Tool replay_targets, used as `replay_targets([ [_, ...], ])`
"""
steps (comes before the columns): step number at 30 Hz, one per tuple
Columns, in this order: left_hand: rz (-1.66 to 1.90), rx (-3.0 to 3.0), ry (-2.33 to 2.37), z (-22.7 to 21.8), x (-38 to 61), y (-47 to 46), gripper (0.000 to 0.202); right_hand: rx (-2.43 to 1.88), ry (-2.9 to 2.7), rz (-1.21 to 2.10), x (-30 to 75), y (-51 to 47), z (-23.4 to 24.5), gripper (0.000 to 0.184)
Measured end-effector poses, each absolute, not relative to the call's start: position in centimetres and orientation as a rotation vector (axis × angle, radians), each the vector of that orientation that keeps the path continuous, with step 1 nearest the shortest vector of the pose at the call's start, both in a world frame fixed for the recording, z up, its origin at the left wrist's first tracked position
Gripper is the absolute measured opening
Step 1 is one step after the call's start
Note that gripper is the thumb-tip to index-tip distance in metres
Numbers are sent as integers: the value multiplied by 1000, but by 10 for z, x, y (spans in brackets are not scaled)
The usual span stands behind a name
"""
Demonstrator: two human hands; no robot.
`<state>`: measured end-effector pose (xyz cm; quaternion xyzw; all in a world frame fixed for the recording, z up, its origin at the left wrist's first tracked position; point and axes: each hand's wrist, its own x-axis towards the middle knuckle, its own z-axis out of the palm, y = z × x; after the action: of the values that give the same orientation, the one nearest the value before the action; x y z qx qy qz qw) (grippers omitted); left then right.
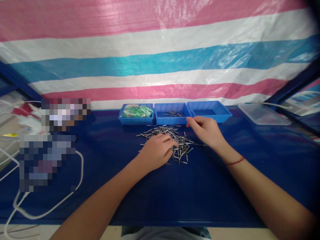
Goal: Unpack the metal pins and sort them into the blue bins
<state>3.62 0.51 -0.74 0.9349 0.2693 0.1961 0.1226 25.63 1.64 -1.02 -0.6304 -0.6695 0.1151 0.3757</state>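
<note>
A loose pile of thin metal rivets (183,146) lies spread on the blue tabletop. My left hand (160,150) rests over the left part of this heap, its fingers curled down among the pieces; whatever they grip is hidden. Just in front of the blue bins, my right hand (206,130) is closed, thumb and fingertips pinched together. Anything between those fingertips is too small to make out. Behind the pile, the middle blue bin (172,119) has several rivets inside.
The left blue bin (136,121) contains green-and-clear plastic packets (138,111). Beside the middle one stands the right blue bin (221,117). A clear plastic lid (265,115) lies at the right rear. White cable (81,173) loops across the left side; a striped sheet (160,63) hangs behind.
</note>
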Motion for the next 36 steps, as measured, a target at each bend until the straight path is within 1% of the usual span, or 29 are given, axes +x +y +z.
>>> replay_targets([
  [6,515,2911,766,-4,62,15,24,-1562,-1785,293,261,23,-12,40],
  [12,215,3095,793,6,91,30,19,-1498,-1894,269,260,22,-14,41],
  [18,116,3063,801,13,102,29,20,-1416,-1950,208,257,18,-12,40],
  [23,137,3103,758,7,105,31,18,-1374,-1916,216,258,16,-11,37],
  [27,223,3165,710,-4,106,35,16,-1367,-1918,211,260,16,-10,37],
  [33,385,3206,785,-15,101,39,23,-1394,-1816,281,260,14,-9,30],
  [36,527,3129,859,-14,97,41,28,-1426,-1780,317,260,14,-8,31],
])
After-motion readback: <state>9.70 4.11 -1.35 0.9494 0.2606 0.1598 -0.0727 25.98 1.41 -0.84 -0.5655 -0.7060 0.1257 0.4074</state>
